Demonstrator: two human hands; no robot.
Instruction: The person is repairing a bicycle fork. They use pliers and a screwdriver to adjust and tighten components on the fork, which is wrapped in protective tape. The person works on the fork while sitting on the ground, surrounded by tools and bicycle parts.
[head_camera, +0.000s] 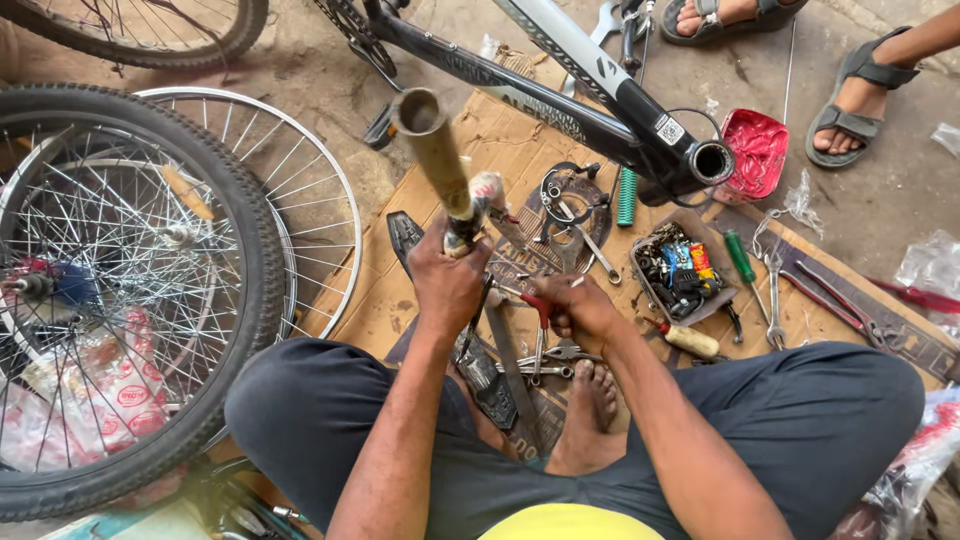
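Observation:
My left hand (447, 283) grips the lower end of a brass-coloured metal tube (433, 145), held upright with its open end toward the camera. A rag or tape wraps the tube just above my fingers. My right hand (578, 307) is closed around a red-handled tool (539, 306) over a pile of wrenches (545, 360) on flattened cardboard (480, 140). I sit cross-legged, with a bare foot (590, 410) just below the tools.
A black bicycle frame (560, 95) lies across the top. Tyred wheel (120, 300) and bare rim (300, 200) lie left. A parts tray (678, 270), green screwdriver (740, 256), pliers (835, 300) and red tin (755, 150) are right. Another person's sandalled feet (850, 105) stand nearby.

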